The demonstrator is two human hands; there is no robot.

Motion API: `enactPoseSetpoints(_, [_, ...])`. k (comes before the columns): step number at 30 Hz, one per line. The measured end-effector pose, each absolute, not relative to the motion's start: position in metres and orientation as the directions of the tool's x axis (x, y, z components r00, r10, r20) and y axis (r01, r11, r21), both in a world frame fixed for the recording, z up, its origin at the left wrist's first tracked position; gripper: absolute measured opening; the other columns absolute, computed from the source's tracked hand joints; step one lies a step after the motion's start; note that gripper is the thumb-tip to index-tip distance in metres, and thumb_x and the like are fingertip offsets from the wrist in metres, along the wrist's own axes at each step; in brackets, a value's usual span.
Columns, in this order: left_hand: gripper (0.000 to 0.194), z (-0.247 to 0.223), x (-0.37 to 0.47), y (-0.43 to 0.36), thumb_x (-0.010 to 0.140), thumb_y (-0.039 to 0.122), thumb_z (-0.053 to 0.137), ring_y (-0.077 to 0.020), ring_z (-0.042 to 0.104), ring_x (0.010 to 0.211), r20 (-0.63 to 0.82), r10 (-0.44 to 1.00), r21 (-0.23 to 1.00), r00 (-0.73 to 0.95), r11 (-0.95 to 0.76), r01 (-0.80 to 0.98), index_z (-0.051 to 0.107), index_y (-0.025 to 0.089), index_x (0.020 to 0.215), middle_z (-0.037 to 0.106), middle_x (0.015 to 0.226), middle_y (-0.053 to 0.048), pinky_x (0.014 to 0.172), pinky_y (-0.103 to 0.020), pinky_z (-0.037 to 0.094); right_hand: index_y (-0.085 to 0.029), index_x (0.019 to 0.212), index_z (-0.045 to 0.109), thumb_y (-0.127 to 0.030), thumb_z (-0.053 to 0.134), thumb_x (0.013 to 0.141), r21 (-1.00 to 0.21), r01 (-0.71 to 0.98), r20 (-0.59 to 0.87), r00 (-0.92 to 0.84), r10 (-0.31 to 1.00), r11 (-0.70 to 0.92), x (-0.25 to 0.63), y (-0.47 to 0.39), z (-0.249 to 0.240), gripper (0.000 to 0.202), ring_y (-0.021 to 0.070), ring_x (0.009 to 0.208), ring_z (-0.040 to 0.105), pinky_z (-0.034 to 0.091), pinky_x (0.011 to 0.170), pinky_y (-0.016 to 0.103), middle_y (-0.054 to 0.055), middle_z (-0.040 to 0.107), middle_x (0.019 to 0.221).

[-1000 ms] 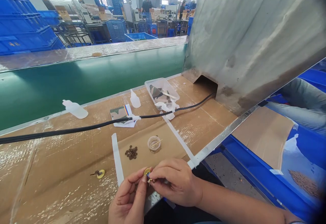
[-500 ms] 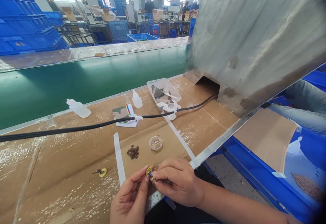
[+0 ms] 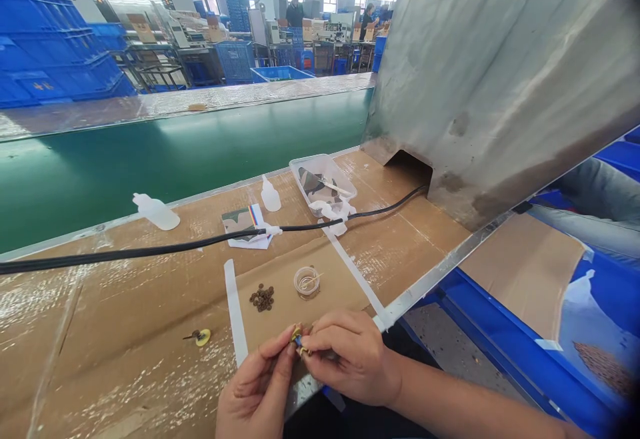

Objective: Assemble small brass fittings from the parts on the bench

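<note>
Between my fingertips, at the near edge of the bench, is a small yellow and blue piece, too small to name more exactly. My left hand pinches it from the left, thumb against forefinger. From the other side my right hand closes its fingertips on the same piece. Just beyond lies a heap of small brown discs on brown paper. A small clear cup with a thin stick in it stands to the right of the heap. Further left, a yellow disc with a dark part lies on the bench.
A black cable crosses the bench into an opening in a metal panel. Two white squeeze bottles, a camouflage-patterned card and a clear plastic tray lie behind. Blue crates are stacked at left; two people stand far off.
The small piece has turned slightly between my fingertips, so less of its yellow face shows. Both hands stay almost in place.
</note>
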State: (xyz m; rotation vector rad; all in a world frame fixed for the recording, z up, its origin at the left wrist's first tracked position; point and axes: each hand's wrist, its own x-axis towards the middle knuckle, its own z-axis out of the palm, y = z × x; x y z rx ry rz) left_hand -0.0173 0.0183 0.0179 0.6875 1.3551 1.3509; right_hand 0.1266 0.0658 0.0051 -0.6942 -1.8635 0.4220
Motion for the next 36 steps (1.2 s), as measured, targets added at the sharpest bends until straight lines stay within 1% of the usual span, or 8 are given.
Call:
enactPoseSetpoints(5, [0.030, 0.021, -0.014, 0.021, 0.061, 0.038, 0.084, -0.0279, 0.071, 0.093, -0.277, 0.920, 0.940, -0.278, 0.199, -0.278, 0.078, 0.021, 0.085, 0.078, 0.091, -0.008, 0.083, -0.032, 0.056, -0.020, 0.090, 0.064, -0.015, 0.060, 0.084, -0.634, 0.253, 0.681, -0.263, 0.683, 0.730, 0.125, 0.066, 0.004, 0.008, 0.0122, 0.066, 0.065, 0.052, 0.060, 0.020, 0.003, 0.068, 0.077])
enactPoseSetpoints(9, [0.032, 0.022, -0.014, 0.022, 0.062, 0.038, 0.084, -0.0269, 0.071, 0.090, -0.281, 0.920, 0.937, -0.272, 0.202, -0.284, 0.078, 0.021, 0.087, 0.078, 0.090, -0.008, 0.084, -0.033, 0.056, -0.019, 0.085, 0.066, -0.013, 0.063, 0.080, -0.684, 0.229, 0.650, -0.239, 0.721, 0.692, 0.124, 0.067, 0.007, 0.008, 0.0120, 0.062, 0.064, 0.051, 0.059, 0.020, 0.003, 0.068, 0.074])
enactPoseSetpoints(13, [0.030, 0.019, -0.015, 0.021, 0.065, 0.036, 0.083, -0.0250, 0.072, 0.090, -0.283, 0.927, 0.931, -0.247, 0.202, -0.305, 0.078, 0.021, 0.091, 0.078, 0.090, -0.008, 0.084, -0.031, 0.056, -0.015, 0.079, 0.068, -0.011, 0.065, 0.077, -0.772, 0.175, 0.576, -0.215, 0.789, 0.611, 0.124, 0.068, 0.011, 0.006, 0.0120, 0.061, 0.063, 0.050, 0.056, 0.019, 0.005, 0.067, 0.071])
enactPoseSetpoints(17, [0.030, 0.016, -0.016, 0.020, 0.067, 0.033, 0.082, -0.0244, 0.071, 0.092, -0.297, 0.927, 0.919, -0.228, 0.213, -0.331, 0.076, 0.021, 0.094, 0.078, 0.092, -0.007, 0.083, -0.029, 0.056, -0.014, 0.078, 0.070, -0.011, 0.067, 0.076, -0.832, 0.158, 0.495, -0.222, 0.840, 0.532, 0.125, 0.069, 0.013, 0.005, 0.0132, 0.062, 0.064, 0.051, 0.059, 0.020, 0.005, 0.068, 0.070])
enactPoseSetpoints(23, [0.032, 0.017, -0.017, 0.020, 0.066, 0.035, 0.082, -0.0245, 0.071, 0.092, -0.309, 0.923, 0.913, -0.228, 0.221, -0.343, 0.076, 0.019, 0.094, 0.077, 0.094, -0.009, 0.084, -0.029, 0.056, -0.015, 0.079, 0.071, -0.011, 0.067, 0.076, -0.829, 0.201, 0.468, -0.262, 0.844, 0.522, 0.127, 0.070, 0.013, 0.006, 0.0131, 0.061, 0.063, 0.050, 0.058, 0.021, 0.005, 0.069, 0.070])
enactPoseSetpoints(29, [0.033, 0.019, -0.016, 0.021, 0.062, 0.035, 0.085, -0.0274, 0.071, 0.091, -0.339, 0.913, 0.884, -0.227, 0.226, -0.410, 0.077, 0.019, 0.090, 0.077, 0.093, -0.009, 0.085, -0.036, 0.057, -0.015, 0.082, 0.071, -0.011, 0.066, 0.078, -0.850, 0.206, 0.411, -0.315, 0.855, 0.484, 0.129, 0.069, 0.017, 0.007, 0.0128, 0.065, 0.063, 0.050, 0.060, 0.020, 0.004, 0.069, 0.072])
enactPoseSetpoints(32, [0.033, 0.017, -0.016, 0.020, 0.063, 0.035, 0.084, -0.0249, 0.071, 0.091, -0.336, 0.911, 0.890, -0.238, 0.224, -0.398, 0.076, 0.019, 0.091, 0.077, 0.093, -0.008, 0.085, -0.032, 0.056, -0.015, 0.082, 0.071, -0.011, 0.066, 0.078, -0.853, 0.213, 0.400, -0.321, 0.858, 0.477, 0.129, 0.069, 0.017, 0.008, 0.0130, 0.065, 0.063, 0.050, 0.060, 0.020, 0.004, 0.068, 0.072])
enactPoseSetpoints(36, [0.032, 0.014, -0.019, 0.020, 0.068, 0.034, 0.081, -0.0199, 0.071, 0.092, -0.322, 0.920, 0.908, -0.225, 0.233, -0.347, 0.073, 0.018, 0.094, 0.077, 0.093, -0.007, 0.086, -0.024, 0.053, -0.014, 0.082, 0.071, -0.011, 0.065, 0.078, -0.839, 0.224, 0.420, -0.314, 0.851, 0.496, 0.128, 0.070, 0.016, 0.008, 0.0126, 0.064, 0.063, 0.050, 0.061, 0.019, 0.005, 0.068, 0.072])
